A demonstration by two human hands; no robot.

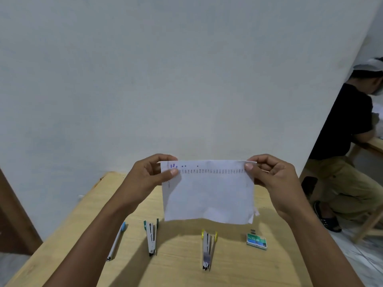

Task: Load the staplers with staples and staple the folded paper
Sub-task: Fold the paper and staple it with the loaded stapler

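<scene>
your left hand (151,175) pinches the paper (209,195) at its upper left corner and your right hand (271,179) pinches the upper right, so the sheet hangs between them, held up off the table. below your grip lie the green stapler (151,238), the yellow stapler (208,250) and the staple box (256,242). you seem to be checking the paper. next, free one hand for a stapler.
</scene>
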